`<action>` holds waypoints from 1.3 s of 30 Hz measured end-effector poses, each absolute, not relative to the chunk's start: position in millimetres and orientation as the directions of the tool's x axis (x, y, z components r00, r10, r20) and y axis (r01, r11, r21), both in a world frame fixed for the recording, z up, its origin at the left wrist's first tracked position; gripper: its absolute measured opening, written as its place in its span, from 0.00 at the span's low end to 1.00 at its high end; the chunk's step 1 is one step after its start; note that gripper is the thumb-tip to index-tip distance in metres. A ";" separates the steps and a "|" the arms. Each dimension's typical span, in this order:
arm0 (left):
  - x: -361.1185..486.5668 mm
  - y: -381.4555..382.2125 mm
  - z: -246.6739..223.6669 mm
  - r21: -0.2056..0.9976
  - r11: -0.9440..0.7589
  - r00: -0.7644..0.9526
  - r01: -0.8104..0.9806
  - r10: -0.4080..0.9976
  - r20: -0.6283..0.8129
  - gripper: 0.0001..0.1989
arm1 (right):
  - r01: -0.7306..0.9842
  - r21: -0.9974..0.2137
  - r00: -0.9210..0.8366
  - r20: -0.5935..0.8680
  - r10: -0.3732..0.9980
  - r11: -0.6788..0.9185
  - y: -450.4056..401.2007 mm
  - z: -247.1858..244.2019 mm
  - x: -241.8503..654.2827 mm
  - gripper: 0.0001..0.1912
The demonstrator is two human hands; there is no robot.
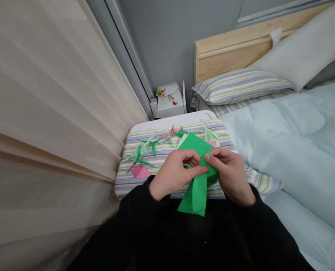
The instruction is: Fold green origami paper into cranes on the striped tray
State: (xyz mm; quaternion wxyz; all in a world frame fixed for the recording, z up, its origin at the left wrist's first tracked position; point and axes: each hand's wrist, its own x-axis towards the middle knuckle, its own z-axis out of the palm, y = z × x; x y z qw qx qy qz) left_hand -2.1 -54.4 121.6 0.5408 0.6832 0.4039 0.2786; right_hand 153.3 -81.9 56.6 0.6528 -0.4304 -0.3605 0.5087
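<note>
Head cam, looking down over black sleeves (140, 214) at the corner of a bed. Bright green folded origami paper (197, 194) right in the middle, held over the near edge of a striped cloth (133, 184), long flap hanging toward the near side. Left hand (174, 175) half closed, fingers curled, thumb and forefinger pinching the paper's left side. Right hand (229, 175) half closed too, fingertips (207, 157) pinched on the paper's right edge. Paper looks thin, light and pretty soft, so probably easy to crease by accident; best grip likely along the folded edges, between the finger pads. Scattered across the cloth, far and left of the hands: green folded paper shapes (140, 152), plus a pink paper piece (139, 171). Beyond that, a white plastic tray rim (173, 121) and a small white box (170, 101). Off to the right, a pale aqua duvet (282, 150), a striped pillow (240, 86), a plain white pillow (294, 49) and a pine headboard (229, 52). Far left, a beige curtain (49, 113).
</note>
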 end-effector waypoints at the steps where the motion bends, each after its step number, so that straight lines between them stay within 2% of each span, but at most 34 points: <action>1: -2.5 -54.5 122.3 0.968 -0.085 0.500 0.235 0.865 -0.045 0.12 | -0.339 -0.934 0.205 0.039 0.978 0.109 -82.7 58.2 153.6 0.08; 6: -2.8 -54.1 124.8 0.986 -0.082 0.418 0.143 0.908 0.015 0.11 | -0.310 -0.948 0.107 0.044 0.993 0.075 -86.3 65.3 153.5 0.09; 22: 0.4 -55.8 117.9 0.999 0.004 0.289 -0.053 0.957 0.011 0.10 | -0.279 -0.959 -0.015 0.050 0.999 0.044 -88.0 75.5 150.2 0.11; 31: 2.2 -56.7 114.1 0.999 -0.009 0.259 -0.037 0.966 0.018 0.10 | -0.250 -0.967 -0.028 0.052 0.998 0.043 -85.2 79.5 152.5 0.13; 39: -2.9 -56.7 116.5 0.999 0.028 0.355 0.030 0.934 -0.037 0.12 | -0.242 -0.970 -0.020 0.033 0.999 0.027 -82.8 75.1 154.7 0.15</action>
